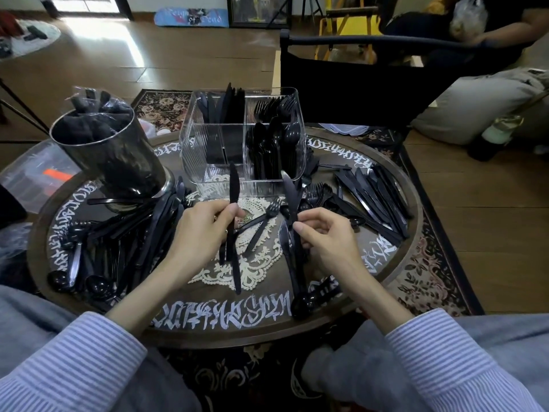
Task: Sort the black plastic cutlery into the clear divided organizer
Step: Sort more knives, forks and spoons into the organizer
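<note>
The clear divided organizer stands at the far middle of the round table. Knives fill its back left section, forks the back right, spoons the front right; the front left section looks nearly bare. My left hand is shut on a black knife with its blade pointing up toward the organizer. My right hand pinches another black knife, blade up, just in front of the organizer. A loose fork lies between my hands. Loose black cutlery is heaped at the left and right.
A tall dark metal cup stuffed with wrapped black items stands at the table's far left. The round table bears white lettering. A black chair stands behind it, and a person sits at the far right.
</note>
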